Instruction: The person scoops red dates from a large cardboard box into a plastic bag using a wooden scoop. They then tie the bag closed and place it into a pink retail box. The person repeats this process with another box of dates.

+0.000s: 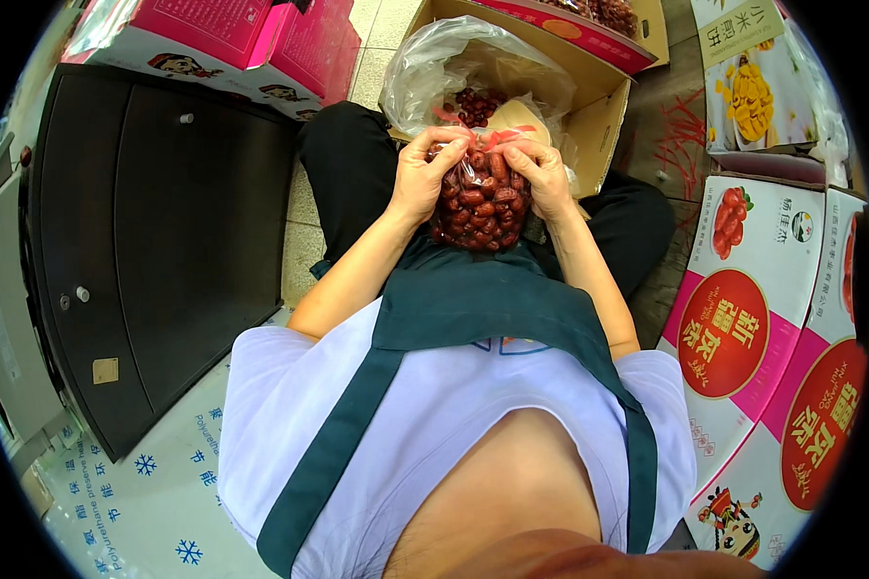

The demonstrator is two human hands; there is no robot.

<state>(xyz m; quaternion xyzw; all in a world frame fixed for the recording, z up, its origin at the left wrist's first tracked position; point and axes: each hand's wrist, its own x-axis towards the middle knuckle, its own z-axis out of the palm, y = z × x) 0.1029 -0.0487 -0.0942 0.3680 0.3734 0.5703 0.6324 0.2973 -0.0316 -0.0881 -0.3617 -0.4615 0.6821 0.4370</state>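
Reference landmark: the open carton (603,135), located beyond my lap. The clear bag (481,205), filled with wrinkled red dates, is positioned upright on the near side of the open carton, between it and my green apron (492,304). My left hand (423,174) is closed in a pinch grip on the left side of the bag's top; my right hand (547,179) is closed in a matching grip on the right side. A red strip (515,133) runs across the top, between the two grips; I cannot tell which fingertips bear on the strip and which on the film. Inside the open carton, a clear plastic liner (425,68) is bunched at the left, with loose dates (478,104) visible within. To the right of the open carton, further red strips (681,140) lie scattered on the floor. A dark cabinet (203,241) stands left of and nearer than the open carton; a printed white-and-pink box (743,227) stands right of and nearer than it.
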